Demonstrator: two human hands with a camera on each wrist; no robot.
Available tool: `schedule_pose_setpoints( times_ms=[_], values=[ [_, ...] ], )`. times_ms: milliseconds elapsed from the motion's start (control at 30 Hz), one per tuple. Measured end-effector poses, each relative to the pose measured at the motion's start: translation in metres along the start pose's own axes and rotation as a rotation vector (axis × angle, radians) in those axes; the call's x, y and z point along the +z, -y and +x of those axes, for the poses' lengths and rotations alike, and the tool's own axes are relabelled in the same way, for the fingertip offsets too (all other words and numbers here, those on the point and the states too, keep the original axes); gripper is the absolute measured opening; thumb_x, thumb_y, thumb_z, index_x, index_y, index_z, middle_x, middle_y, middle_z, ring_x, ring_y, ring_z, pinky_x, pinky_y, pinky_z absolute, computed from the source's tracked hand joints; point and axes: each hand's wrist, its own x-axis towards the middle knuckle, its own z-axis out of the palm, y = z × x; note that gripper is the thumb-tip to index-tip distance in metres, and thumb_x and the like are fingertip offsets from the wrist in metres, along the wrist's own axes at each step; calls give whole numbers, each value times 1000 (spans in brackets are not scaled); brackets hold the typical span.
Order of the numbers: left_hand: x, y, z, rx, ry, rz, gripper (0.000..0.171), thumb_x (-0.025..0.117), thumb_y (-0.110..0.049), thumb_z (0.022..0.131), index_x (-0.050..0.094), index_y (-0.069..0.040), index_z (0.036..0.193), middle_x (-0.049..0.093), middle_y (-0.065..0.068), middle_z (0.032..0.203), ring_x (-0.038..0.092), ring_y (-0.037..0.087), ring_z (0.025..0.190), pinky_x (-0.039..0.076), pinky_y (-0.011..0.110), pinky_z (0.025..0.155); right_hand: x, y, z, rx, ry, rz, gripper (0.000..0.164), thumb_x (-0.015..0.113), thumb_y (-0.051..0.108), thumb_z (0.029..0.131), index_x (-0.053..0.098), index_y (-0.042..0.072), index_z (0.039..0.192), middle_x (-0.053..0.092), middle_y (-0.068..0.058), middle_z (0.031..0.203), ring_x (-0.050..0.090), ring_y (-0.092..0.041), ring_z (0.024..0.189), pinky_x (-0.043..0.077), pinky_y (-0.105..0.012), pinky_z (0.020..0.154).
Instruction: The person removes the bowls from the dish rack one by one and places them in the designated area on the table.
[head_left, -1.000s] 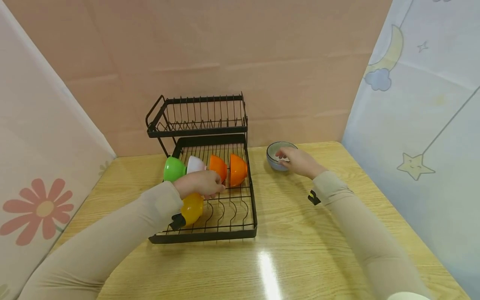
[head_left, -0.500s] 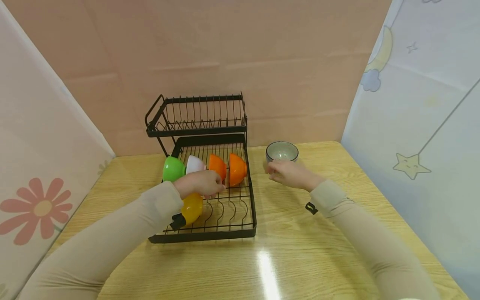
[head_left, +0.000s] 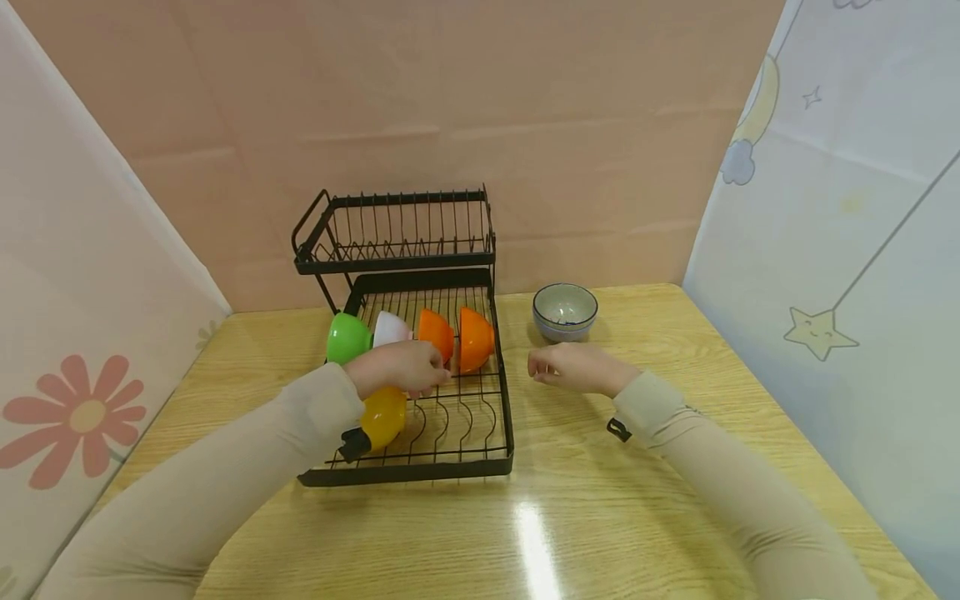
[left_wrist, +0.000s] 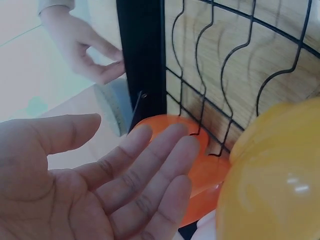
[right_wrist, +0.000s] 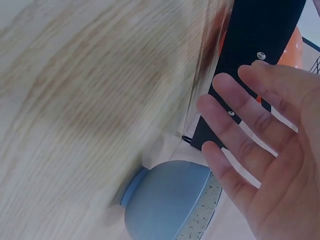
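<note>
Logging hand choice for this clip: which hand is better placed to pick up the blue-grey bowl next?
Right, most likely: the right hand is empty, just on the near side of the blue-grey bowl. The left hand , also empty, is over the dish rack, farther away.

soft light, one hard glare

a white streak burns on the table [head_left: 600, 517] near six o'clock in the head view; the left wrist view hazes pale at ten, with small highlights on the yellow bowl [left_wrist: 270, 175] at four.

Dish rack [head_left: 405, 473] on table [head_left: 615, 517], bowls [head_left: 477, 342] in its lower tier, another bowl [head_left: 565, 313] to its right
</note>
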Motion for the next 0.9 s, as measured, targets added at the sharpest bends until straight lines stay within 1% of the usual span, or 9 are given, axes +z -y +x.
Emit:
schedule_pose_setpoints(
  times_ms=[167, 267, 433, 533, 600, 667, 733, 800, 900],
  values=[
    [-15, 5, -13, 33, -91, -37, 28, 47, -28, 103, 63, -6, 108, 67, 5, 85, 60, 15, 70, 50, 29, 65, 1, 0, -1, 0, -2, 3, 6, 61, 18, 96, 64, 14, 96, 65, 9, 88, 58, -2, 76, 50, -26, 69],
    [-28, 15, -24, 50, -157, -61, 29, 46, -28, 103, 61, -4, 111, 68, 8, 91, 62, 18, 74, 50, 27, 64, 2, -1, -2, -1, -10, 7, 6, 62, 18, 96, 65, 12, 96, 66, 8, 87, 58, -2, 75, 50, -26, 69],
    [-35, 43, -36, -40, -262, 20, 36, 45, -27, 102, 57, 2, 120, 66, 14, 100, 59, 20, 75, 47, 29, 63, 2, -3, -2, 1, -18, -3, 7, 61, 19, 96, 64, 14, 93, 65, 8, 86, 56, -2, 73, 49, -26, 67],
    [-31, 61, -38, -118, -291, 55, 33, 43, -27, 102, 59, 1, 97, 59, 8, 77, 49, 16, 60, 40, 28, 56, 3, -4, -2, -5, -24, -4, 5, 61, 18, 96, 64, 15, 92, 65, 9, 85, 55, -1, 72, 48, -25, 65],
    [-25, 70, -38, -159, -263, -26, 35, 42, -29, 103, 55, -1, 89, 53, 5, 72, 45, 15, 56, 44, 28, 54, 3, -5, -1, -9, -24, -2, 5, 61, 18, 96, 63, 15, 92, 65, 8, 85, 55, -1, 72, 48, -25, 65],
    [-17, 77, -37, -193, -209, -155, 38, 41, -34, 103, 53, 0, 90, 54, 6, 72, 49, 14, 58, 50, 28, 57, 3, -5, -1, -11, -22, 5, 5, 61, 18, 96, 64, 14, 93, 66, 7, 86, 55, -2, 73, 49, -25, 66],
    [-7, 80, -35, -230, -137, -324, 43, 41, -37, 103, 51, 5, 108, 58, 11, 87, 58, 17, 68, 57, 31, 66, 3, -5, 0, -10, -21, 8, 6, 61, 18, 96, 64, 13, 95, 66, 7, 87, 56, -3, 74, 49, -25, 67],
    [2, 80, -34, -257, -85, -473, 51, 41, -37, 103, 41, 8, 127, 56, 17, 101, 62, 23, 82, 58, 35, 75, 2, -4, 1, -7, -22, 11, 6, 61, 17, 96, 65, 12, 96, 66, 8, 88, 57, -3, 75, 50, -26, 68],
    [13, 79, -32, -268, -41, -621, 55, 42, -34, 103, 35, 10, 135, 54, 19, 111, 61, 28, 96, 56, 40, 85, 1, -4, 2, -6, -29, 12, 7, 62, 16, 95, 65, 11, 98, 67, 7, 89, 59, -4, 76, 51, -26, 69]
  ],
)
